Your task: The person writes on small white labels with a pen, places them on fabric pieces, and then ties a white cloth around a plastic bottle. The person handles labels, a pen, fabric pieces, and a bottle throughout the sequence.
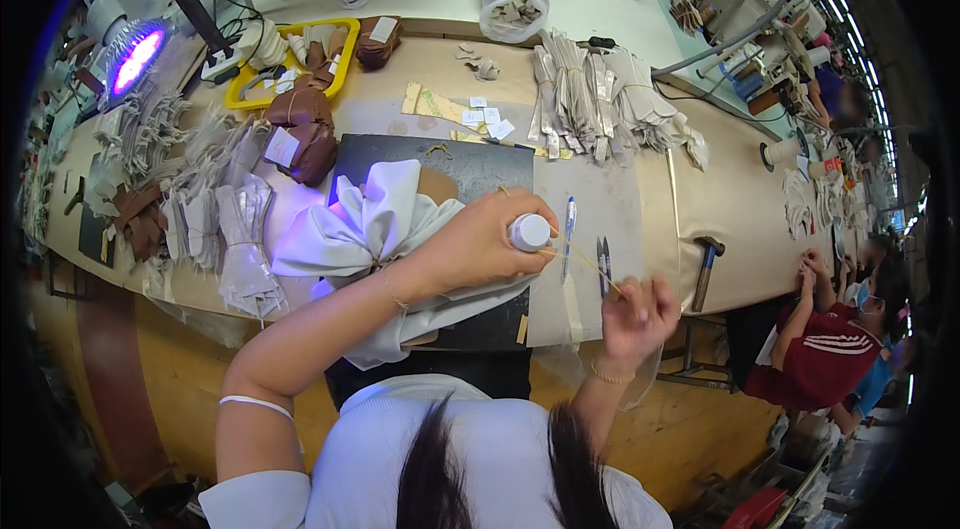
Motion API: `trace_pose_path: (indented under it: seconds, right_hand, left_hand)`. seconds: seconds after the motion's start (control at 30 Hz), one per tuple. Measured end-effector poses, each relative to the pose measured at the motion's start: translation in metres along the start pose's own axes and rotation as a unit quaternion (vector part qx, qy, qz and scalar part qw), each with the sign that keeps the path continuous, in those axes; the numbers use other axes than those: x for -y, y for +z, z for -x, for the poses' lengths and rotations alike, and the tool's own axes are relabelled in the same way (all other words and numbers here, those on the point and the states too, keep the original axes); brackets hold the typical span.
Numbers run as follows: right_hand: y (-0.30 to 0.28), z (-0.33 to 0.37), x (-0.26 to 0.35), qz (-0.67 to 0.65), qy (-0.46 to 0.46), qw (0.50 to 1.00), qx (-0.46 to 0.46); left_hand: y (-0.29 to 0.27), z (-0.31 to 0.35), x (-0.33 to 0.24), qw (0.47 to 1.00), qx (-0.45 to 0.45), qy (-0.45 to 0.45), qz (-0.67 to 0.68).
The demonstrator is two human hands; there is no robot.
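My left hand (490, 239) is closed round a bundle with a round white end (529, 232); I cannot tell whether that end is a rolled piece or a cap. A thin yellowish elastic band (585, 261) stretches from the bundle to my right hand (638, 319), whose fingers pinch its other end. Under my left forearm, a large gathered piece of white sheet material (375, 214) lies over a black board (490, 167). A blue-and-white pen (570, 224) and dark pointed snips (604, 259) lie between my hands and the hammer.
A hammer (708, 269) lies at the right. Bundles of pale strips (590, 94) lie at the back, more (215, 219) at the left. Brown wrapped bundles (302, 134) sit near a yellow tray (240, 94). A lamp (137, 61) glows purple. A person in a red shirt (815, 359) sits far right.
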State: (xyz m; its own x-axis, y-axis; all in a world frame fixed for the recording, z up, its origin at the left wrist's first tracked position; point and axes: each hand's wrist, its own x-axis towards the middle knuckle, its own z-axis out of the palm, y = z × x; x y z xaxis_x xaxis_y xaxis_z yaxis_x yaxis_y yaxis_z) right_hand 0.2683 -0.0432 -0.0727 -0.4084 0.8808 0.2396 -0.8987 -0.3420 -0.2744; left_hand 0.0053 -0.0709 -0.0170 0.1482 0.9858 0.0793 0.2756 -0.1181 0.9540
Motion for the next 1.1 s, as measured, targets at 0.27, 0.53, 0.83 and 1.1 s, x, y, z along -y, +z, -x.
trace_pose_path:
  seconds: [0.27,0.53,0.83,1.1]
  right_hand:
    - [0.051,-0.086,-0.03,0.345,0.166,0.924,0.009]
    - [0.115,-0.102,-0.042,0.782,0.138,0.545,0.268]
    - [0.118,-0.049,-0.023,0.882,0.053,0.433,0.178]
    - [0.111,-0.004,-0.019,0.84,-0.069,0.346,0.411]
  left_hand:
    - [-0.001,-0.006,-0.003,0.999,0.019,-0.028,0.006]
    - [0.006,-0.007,0.008,1.0,0.008,0.008,0.014]
    - [0.004,-0.004,0.007,0.999,-0.02,0.029,0.002]
    - [0.007,-0.01,0.004,1.0,0.002,0.011,0.002]
